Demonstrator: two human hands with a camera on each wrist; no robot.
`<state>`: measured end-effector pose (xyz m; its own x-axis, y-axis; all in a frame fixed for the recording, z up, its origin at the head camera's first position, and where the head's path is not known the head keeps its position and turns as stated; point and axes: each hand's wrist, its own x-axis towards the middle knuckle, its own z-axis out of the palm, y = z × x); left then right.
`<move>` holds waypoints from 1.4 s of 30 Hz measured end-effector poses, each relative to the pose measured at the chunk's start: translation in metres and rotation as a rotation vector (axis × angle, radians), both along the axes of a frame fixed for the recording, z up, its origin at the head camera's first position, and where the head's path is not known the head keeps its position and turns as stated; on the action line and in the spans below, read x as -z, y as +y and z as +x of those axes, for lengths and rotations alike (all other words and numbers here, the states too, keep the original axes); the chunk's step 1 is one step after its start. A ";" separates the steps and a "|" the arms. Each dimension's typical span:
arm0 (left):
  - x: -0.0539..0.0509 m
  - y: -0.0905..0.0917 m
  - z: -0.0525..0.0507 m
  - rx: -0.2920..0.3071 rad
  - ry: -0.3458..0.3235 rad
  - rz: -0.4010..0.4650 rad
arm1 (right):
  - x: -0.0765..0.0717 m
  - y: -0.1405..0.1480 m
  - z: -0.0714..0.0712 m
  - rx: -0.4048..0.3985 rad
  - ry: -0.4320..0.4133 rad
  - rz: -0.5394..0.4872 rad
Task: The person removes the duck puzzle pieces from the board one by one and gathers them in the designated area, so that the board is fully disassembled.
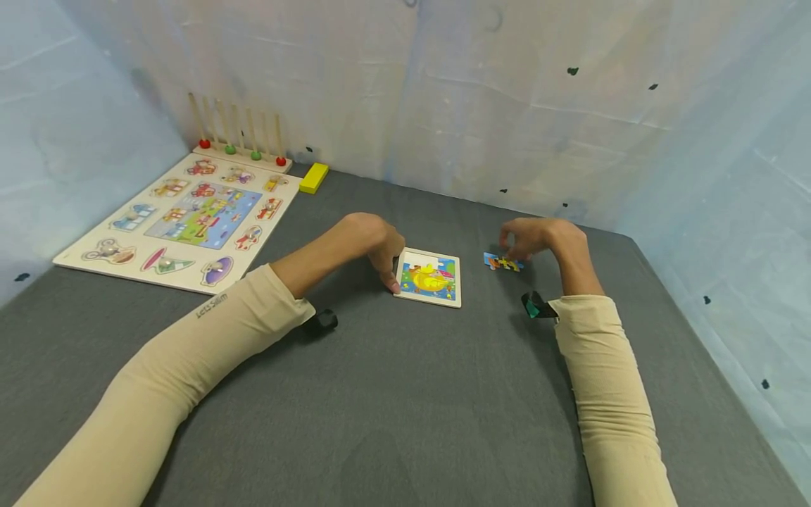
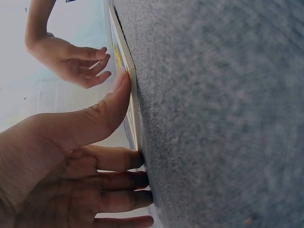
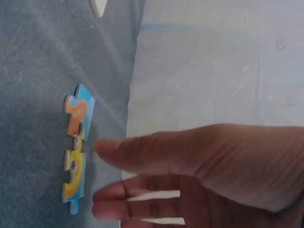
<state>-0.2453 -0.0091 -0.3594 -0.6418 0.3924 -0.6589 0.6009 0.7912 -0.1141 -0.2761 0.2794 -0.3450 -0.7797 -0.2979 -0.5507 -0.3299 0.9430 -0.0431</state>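
A square wooden puzzle frame (image 1: pixel 428 303) lies flat, its picture yellow, green and blue, with a pale bare patch near the top. My left hand (image 1: pixel 384 255) holds its left side, thumb at the near corner; in the left wrist view the thumb and index finger of my left hand (image 2: pixel 71 156) touch the frame's edge (image 2: pixel 134 102). To the frame's right, my right hand (image 1: pixel 532 238) hovers at two puzzle pieces (image 1: pixel 503 263). The right wrist view shows the orange-blue piece (image 3: pixel 81 111) and yellow-blue piece (image 3: pixel 76 175) close together, apart from the loosely bent fingers of my right hand (image 3: pixel 190 175).
A large peg puzzle board (image 1: pixel 136 271) with knobbed pieces lies at the left. Behind it stands a wooden rack (image 1: pixel 243 155) of upright rods with red and green beads. A yellow block (image 1: pixel 313 178) lies beside the board. Pale sheeting (image 1: pixel 475 105) hangs behind the grey table (image 1: pixel 405 394).
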 end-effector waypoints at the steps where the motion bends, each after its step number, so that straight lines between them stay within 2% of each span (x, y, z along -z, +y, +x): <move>1: 0.000 0.000 0.000 -0.001 0.001 0.001 | 0.000 -0.001 0.000 -0.023 0.003 -0.016; 8: 0.000 -0.001 0.000 -0.001 0.004 0.006 | -0.004 -0.015 0.005 -0.153 -0.031 -0.201; 16: 0.000 0.000 0.001 -0.001 0.014 -0.006 | -0.009 -0.036 0.013 -0.243 -0.029 -0.256; 20: 0.000 0.000 0.001 0.006 0.012 -0.006 | -0.009 -0.040 0.014 -0.254 -0.027 -0.263; 28: 0.001 0.001 -0.001 0.019 0.012 -0.015 | 0.001 -0.055 0.011 -0.303 -0.065 -0.255; 36: 0.000 0.000 0.000 0.000 0.009 0.013 | 0.012 -0.067 0.008 -0.360 -0.073 -0.242; 42: -0.001 0.000 0.000 -0.004 0.006 0.012 | 0.016 -0.072 0.008 -0.345 -0.057 -0.219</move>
